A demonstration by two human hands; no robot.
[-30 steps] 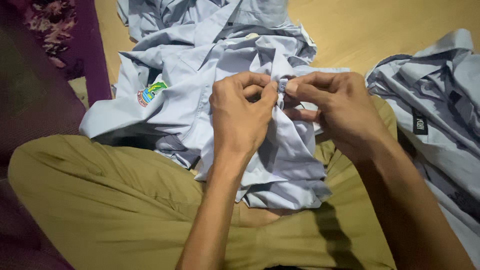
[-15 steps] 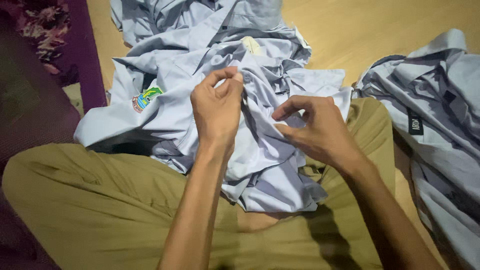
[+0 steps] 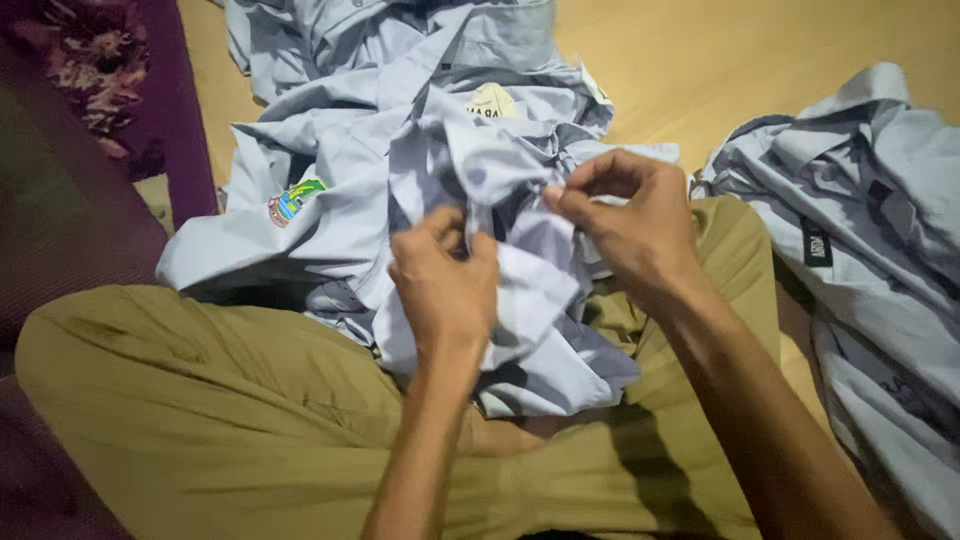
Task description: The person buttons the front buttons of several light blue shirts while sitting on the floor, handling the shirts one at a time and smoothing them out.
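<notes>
A seated person works a pale blue shirt (image 3: 520, 290) bunched across the lap of khaki trousers (image 3: 200, 400), the left hand (image 3: 445, 290) closed on a fold of cloth to hold it taut. The right hand (image 3: 625, 225) pinches a small edge between thumb and fingertips, apparently at a seam. More blue shirts (image 3: 880, 250) lie heaped on the wooden floor (image 3: 720, 70) nearby.

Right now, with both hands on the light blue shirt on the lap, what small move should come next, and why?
Probably the two hands should draw a little apart to pull the cloth flat. The left hand grips a bunched fold of the light blue shirt, and the right hand pinches an edge close beside it, so the fabric between them is crumpled and its detail cannot be seen.
</notes>
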